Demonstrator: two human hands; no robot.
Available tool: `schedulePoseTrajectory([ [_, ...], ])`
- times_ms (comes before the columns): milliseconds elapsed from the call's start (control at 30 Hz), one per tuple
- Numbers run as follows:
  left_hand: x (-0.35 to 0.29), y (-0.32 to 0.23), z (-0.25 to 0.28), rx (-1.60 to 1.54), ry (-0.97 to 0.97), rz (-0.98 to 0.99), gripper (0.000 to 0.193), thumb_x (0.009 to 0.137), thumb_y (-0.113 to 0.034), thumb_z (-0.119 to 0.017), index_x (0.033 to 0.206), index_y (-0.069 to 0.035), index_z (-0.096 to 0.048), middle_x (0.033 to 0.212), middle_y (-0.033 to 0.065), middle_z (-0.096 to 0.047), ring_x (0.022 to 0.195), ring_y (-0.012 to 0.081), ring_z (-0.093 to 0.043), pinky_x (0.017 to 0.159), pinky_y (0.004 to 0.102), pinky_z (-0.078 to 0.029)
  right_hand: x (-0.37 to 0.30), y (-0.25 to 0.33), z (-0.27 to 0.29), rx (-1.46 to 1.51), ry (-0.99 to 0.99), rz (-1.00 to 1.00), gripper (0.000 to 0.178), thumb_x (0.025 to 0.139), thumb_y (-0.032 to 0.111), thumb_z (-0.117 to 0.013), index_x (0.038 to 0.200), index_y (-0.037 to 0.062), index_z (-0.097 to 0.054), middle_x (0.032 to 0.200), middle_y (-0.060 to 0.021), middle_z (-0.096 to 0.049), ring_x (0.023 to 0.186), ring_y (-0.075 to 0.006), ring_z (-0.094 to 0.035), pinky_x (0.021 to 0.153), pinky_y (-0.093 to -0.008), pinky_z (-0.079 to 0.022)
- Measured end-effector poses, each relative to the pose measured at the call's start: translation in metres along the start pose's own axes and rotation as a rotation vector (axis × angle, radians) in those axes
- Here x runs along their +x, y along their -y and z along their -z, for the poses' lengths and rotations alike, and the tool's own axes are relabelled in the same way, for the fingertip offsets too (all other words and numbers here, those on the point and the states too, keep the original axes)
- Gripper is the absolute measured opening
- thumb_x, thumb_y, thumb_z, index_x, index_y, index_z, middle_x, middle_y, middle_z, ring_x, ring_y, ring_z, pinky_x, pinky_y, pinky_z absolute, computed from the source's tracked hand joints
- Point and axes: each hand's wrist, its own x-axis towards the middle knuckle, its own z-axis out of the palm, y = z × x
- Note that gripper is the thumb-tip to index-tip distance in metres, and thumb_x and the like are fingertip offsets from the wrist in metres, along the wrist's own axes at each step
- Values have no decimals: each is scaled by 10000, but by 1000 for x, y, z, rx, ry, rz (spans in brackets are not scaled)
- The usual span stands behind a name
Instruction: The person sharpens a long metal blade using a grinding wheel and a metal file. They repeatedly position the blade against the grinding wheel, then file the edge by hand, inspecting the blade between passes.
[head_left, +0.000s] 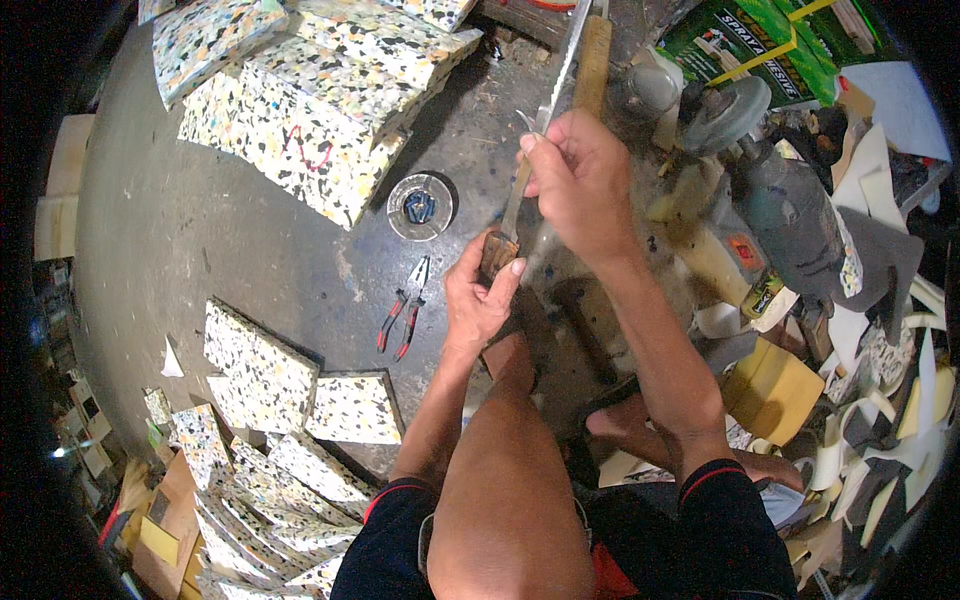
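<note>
My left hand (480, 298) is closed round the dark wooden handle (499, 255) of a long, narrow-bladed knife. Its blade (560, 78) points away from me, up toward the top edge. Partway along the blade, my right hand (585, 185) is closed, thumb and forefinger pinching at it. A small pale curved sliver (526, 121) sticks out by those fingertips; what it belongs to I cannot make out. Just past my right hand is a flat wooden stick (594, 65), its near end hidden by the hand.
Speckled foam blocks (290, 125) lie at the far left, cut foam pieces (262, 365) at the near left. Red-and-black pliers (407, 310) and a round ashtray (420, 207) rest on the grey floor. At right are a dusty grinder-like machine (725, 115), yellow foam (775, 390) and scraps (880, 440).
</note>
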Motion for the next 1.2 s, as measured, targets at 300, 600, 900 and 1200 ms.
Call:
schedulePoseTrajectory([
  [300,-5,2,-2,-3,-4,-2,433,864,-165,-735,1233,22,-608,878,37,-673,725,71,-549,623,222,-464,-7,-3,3,-63,34,-34,128,928,77,-637,843,21,-560,780,-70,-665,634,-96,-623,530,-259,-542],
  [600,14,-16,3,304,-35,-135,502,784,-162,-813,1215,11,-622,989,161,-706,859,263,-694,775,361,-543,15,-9,13,264,50,-186,173,907,135,-667,832,13,-570,762,-81,-674,622,-114,-632,504,-275,-534],
  [900,14,-25,4,372,-43,-281,523,767,-217,-828,1193,-8,-607,965,189,-680,863,359,-684,760,415,-536,10,15,17,186,114,-108,161,920,134,-656,848,12,-580,797,-86,-682,636,-109,-626,580,-272,-548],
  [1200,-11,-2,24,305,32,-134,444,826,-203,-807,1134,8,-565,887,136,-707,783,190,-674,700,327,-539,54,95,108,329,-242,250,148,911,163,-691,864,29,-650,767,-38,-666,640,-78,-595,609,-274,-514],
])
